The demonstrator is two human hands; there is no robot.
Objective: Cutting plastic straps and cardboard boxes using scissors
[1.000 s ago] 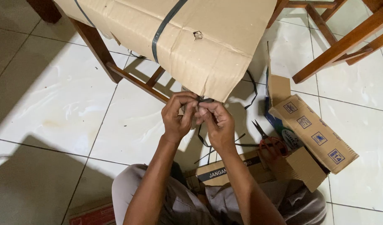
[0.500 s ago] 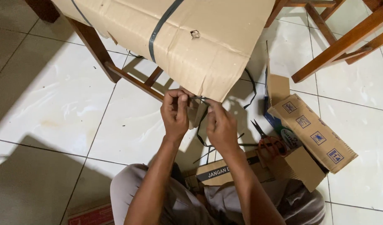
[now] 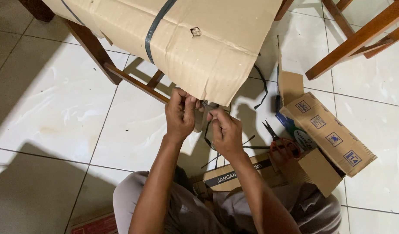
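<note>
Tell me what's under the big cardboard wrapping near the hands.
Dark wooden legs and rails stick out beneath the cardboard wrapping, which a dark strap bands. Whatever the wrapping covers higher up is hidden.

Matt creased cardboard wrap (image 3: 195,47), glossy white floor tiles (image 3: 47,104).

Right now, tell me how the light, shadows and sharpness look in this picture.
Head view: bright glare on the white floor tiles at left; a dark shadow crosses the lower left corner. The cardboard-wrapped chair shades the left hand and right hand at its lower edge. Both hands and the red-handled scissors look sharp, without visible blur.
</note>
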